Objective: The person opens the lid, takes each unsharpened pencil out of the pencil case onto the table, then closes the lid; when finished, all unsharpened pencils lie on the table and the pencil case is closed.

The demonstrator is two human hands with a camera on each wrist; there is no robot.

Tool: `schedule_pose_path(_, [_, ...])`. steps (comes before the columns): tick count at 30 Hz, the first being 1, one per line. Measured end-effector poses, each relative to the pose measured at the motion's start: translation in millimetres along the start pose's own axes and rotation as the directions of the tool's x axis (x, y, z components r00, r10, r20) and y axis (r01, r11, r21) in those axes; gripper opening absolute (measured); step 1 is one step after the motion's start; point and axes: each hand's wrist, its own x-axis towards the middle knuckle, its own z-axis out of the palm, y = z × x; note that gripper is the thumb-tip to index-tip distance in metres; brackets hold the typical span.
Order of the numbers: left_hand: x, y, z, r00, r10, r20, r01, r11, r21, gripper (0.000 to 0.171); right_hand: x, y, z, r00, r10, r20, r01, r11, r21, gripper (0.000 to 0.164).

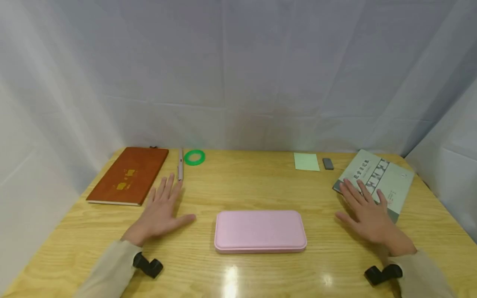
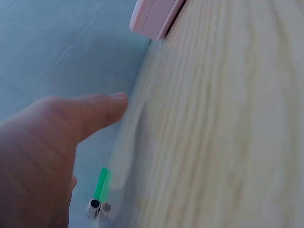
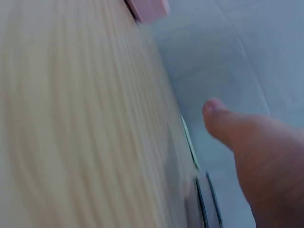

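Observation:
In the head view my left hand [image 1: 160, 215] is spread flat with its thumb out, palm down. Just beyond its fingertips lies a slim pinkish-grey pen [image 1: 180, 164], and a brown notebook [image 1: 128, 176] is to its left. My right hand [image 1: 369, 215] is likewise spread, its fingers overlapping the lower left part of a pale green booklet [image 1: 396, 184]; whether they touch it I cannot tell. Between the hands a closed pink case [image 1: 261, 229] lies on the table. Neither hand holds anything. Each wrist view shows mainly the thumb, with a corner of the case at the top.
Towards the back of the wooden table [image 1: 246, 186] lie a green ring of tape [image 1: 194, 157], a light green square of paper [image 1: 307, 162] and a small dark grey block [image 1: 328, 164]. A white curtain [image 1: 257, 74] hangs behind the table's far edge.

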Motion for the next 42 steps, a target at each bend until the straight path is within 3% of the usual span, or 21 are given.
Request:
schedule_pose_path(5, [3.4, 7.5, 7.8, 0.995, 0.103, 0.011, -0.102, 0.992, -0.069, 0.099, 8, -34, 2, 0.992, -0.124, -0.032, 0.125, 0.991, 0.044, 0.079])
schedule_pose_path(11, [5.8, 27.7, 15.4, 0.964, 0.265, 0.008, -0.257, 0.942, -0.214, 0.105, 10, -74, 3, 0.969, -0.242, -0.046, 0.245, 0.964, 0.105, 0.079])
schedule_pose_path(16, [5.3, 52.2, 26.7, 0.939, 0.344, 0.030, -0.319, 0.897, -0.307, 0.107, 6, -95, 3, 0.960, -0.279, -0.014, 0.276, 0.943, 0.186, 0.074])
schedule_pose_path(21, [3.8, 69.5, 39.8, 0.920, 0.391, -0.034, -0.383, 0.873, -0.301, 0.107, 8, -105, 6, 0.961, -0.271, 0.048, 0.254, 0.941, 0.224, 0.074])
schedule_pose_path(25, [3.1, 75.4, 46.5, 0.925, 0.366, -0.103, -0.380, 0.887, -0.263, 0.106, 11, -108, 7, 0.967, -0.251, 0.046, 0.236, 0.947, 0.220, 0.073])
schedule_pose_path(30, [3.0, 76.7, 50.0, 0.930, 0.320, -0.178, -0.358, 0.898, -0.257, 0.099, 14, -114, 9, 0.955, -0.294, -0.043, 0.297, 0.934, 0.200, 0.068])
schedule_pose_path(36, [-0.5, 81.8, 48.9, 0.964, 0.156, -0.217, -0.219, 0.926, -0.308, 0.090, 16, -126, 17, 0.930, -0.337, -0.148, 0.359, 0.921, 0.153, 0.053])
schedule_pose_path(38, [-2.6, 84.5, 49.5, 0.971, 0.102, -0.214, -0.175, 0.919, -0.354, 0.082, 17, -131, 18, 0.920, -0.350, -0.175, 0.373, 0.920, 0.123, 0.050])
schedule_pose_path(42, [-6.4, 90.1, 50.9, 0.978, 0.056, -0.202, -0.141, 0.889, -0.435, 0.068, 22, -141, 15, 0.910, -0.367, -0.194, 0.385, 0.921, 0.064, 0.052])
